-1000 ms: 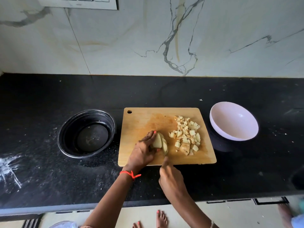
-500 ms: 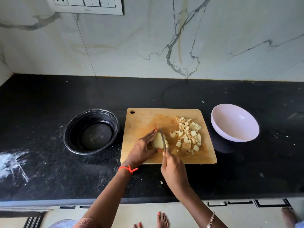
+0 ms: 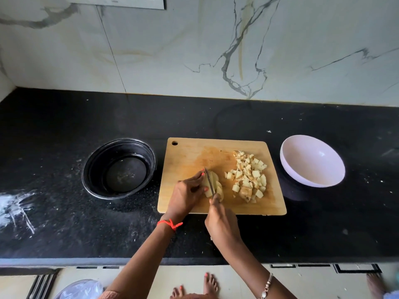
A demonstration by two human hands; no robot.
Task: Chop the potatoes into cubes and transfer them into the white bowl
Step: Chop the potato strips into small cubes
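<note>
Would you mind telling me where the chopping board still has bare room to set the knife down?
The chopping board is bare across its far left, from the hanging hole to the cube pile. The near middle is crowded: left hand, potato, knife, right hand.

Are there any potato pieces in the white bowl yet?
No, the white bowl is bare inside, and the cut cubes all lie in a pile on the wooden cutting board.

Bare table (image 3: 216,117) was left beyond the cutting board (image 3: 190,156); passage was blocked left by the black bowl (image 3: 92,169), right by the white bowl (image 3: 289,147).
</note>
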